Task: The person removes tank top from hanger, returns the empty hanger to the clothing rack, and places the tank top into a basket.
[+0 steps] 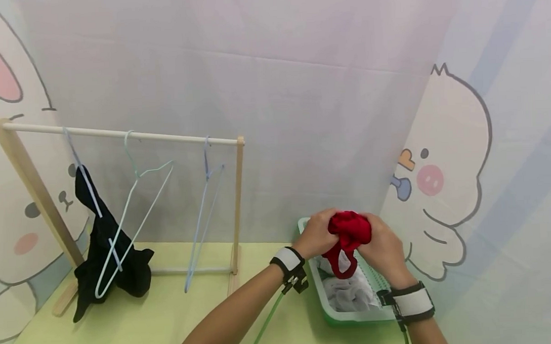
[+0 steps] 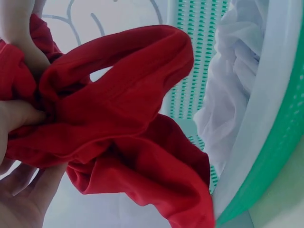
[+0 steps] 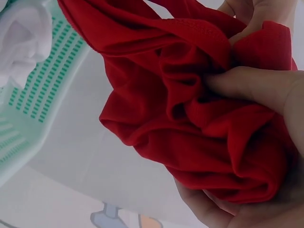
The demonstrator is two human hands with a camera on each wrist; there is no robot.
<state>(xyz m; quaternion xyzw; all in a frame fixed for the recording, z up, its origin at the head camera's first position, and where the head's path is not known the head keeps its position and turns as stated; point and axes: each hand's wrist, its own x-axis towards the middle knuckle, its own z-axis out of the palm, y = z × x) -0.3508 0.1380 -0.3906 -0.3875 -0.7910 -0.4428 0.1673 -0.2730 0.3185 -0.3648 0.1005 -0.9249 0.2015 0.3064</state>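
Gripping red cloth [image 1: 349,230] btwn them, L hand [image 1: 317,235] & R hand [image 1: 385,246] curl arnd it.

Between the fingers of your left hand [image 1: 317,235] and right hand [image 1: 385,246] is a cloth [image 1: 349,230]; below them, the basket [image 1: 353,317] on the table [image 1: 171,327] holds more cloths [image 1: 348,295]. Left of your fingers stands the rack [image 1: 239,198] with three hangers [image 1: 138,176], a garment [image 1: 104,241] on the leftmost.

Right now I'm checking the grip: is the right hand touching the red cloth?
Touching. The right wrist view shows the right hand with its thumb pressed into the red cloth, no gap between.
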